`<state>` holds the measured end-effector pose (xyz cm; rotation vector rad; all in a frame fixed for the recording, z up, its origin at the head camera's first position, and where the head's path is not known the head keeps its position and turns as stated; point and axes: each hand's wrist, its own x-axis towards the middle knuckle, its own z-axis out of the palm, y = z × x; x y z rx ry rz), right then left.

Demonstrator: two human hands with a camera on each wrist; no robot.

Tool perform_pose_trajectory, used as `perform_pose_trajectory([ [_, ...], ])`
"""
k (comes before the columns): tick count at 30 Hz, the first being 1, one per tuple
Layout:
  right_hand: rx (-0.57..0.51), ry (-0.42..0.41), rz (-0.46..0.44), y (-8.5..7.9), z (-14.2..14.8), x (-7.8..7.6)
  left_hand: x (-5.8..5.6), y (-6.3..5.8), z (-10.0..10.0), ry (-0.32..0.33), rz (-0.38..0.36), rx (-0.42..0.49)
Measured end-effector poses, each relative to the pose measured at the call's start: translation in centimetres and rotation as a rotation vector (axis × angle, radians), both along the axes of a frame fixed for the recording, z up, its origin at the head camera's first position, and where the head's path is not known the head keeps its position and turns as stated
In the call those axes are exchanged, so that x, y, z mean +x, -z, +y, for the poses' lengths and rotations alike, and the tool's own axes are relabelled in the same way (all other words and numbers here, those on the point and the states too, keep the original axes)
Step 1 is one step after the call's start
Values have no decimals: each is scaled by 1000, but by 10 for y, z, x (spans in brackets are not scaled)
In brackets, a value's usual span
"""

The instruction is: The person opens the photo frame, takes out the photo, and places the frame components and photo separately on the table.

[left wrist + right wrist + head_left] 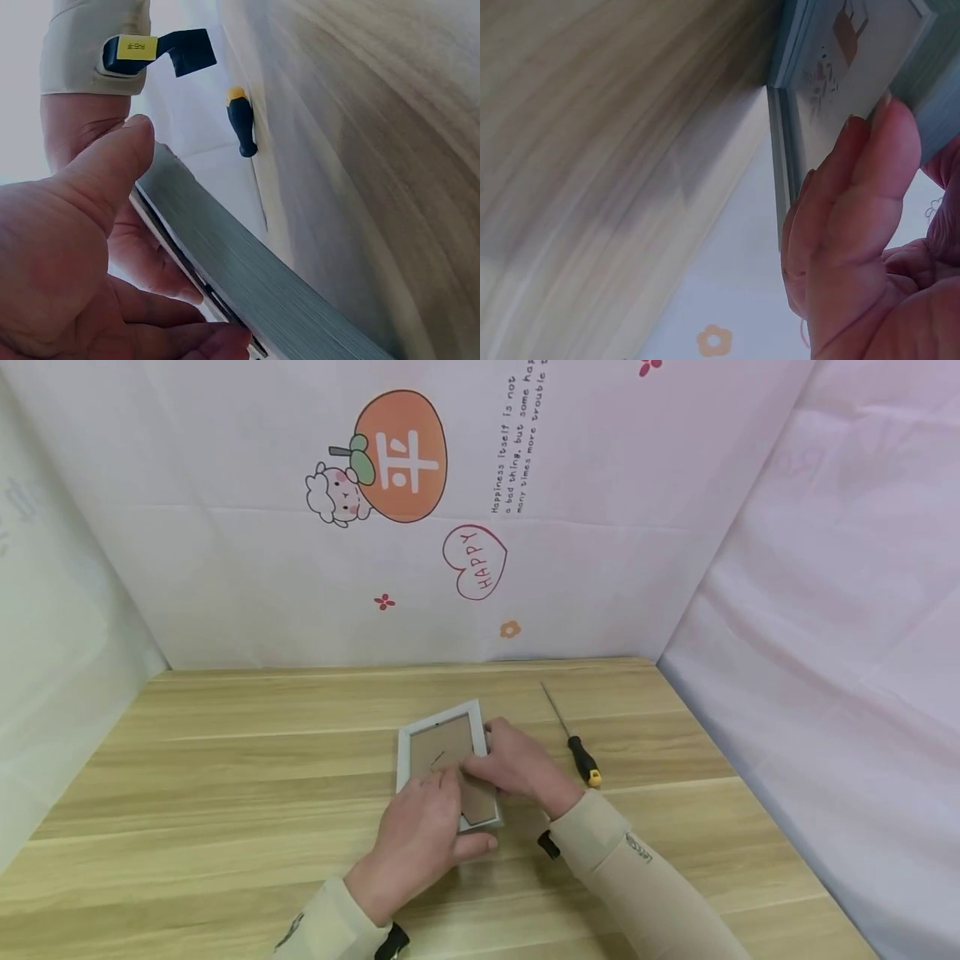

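Note:
A picture frame (404, 758) with a pale rim is tilted above the table, its brown backing board (478, 796) facing up. My right hand (521, 762) grips its right side, thumb over the backing. In the right wrist view, the fingers (870, 172) lie against the front, where a printed picture (847, 37) shows. My left hand (420, 818) rests its fingertips on the middle of the backing, and its thumb stretches along the near edge. From the left wrist view, a narrow dark gap runs along the frame's side (225, 232) beside the backing; the left fingertips touch there.
A screwdriver (583, 762) with a black and yellow handle lies on the wooden table (225, 793), right of the frame, its shaft pointing away. White printed cloth (262, 577) stands behind the table and along both sides.

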<state>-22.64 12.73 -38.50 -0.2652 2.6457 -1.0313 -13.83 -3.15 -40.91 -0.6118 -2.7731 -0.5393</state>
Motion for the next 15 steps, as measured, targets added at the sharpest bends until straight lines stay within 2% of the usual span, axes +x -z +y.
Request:
perform_pose_trajectory([
  [4,10,-6,0,-5,-4,3,0,-4,1,-21,57,-34],
  [8,-32,-45,-15,-10,-7,5,1,-11,0,-59,97,-62],
  [12,-79,-89,-27,-16,-10,9,2,-20,-2,-65,136,-58],
  [15,-96,-93,-33,-21,-13,11,3,-27,-4,-57,149,-76],
])
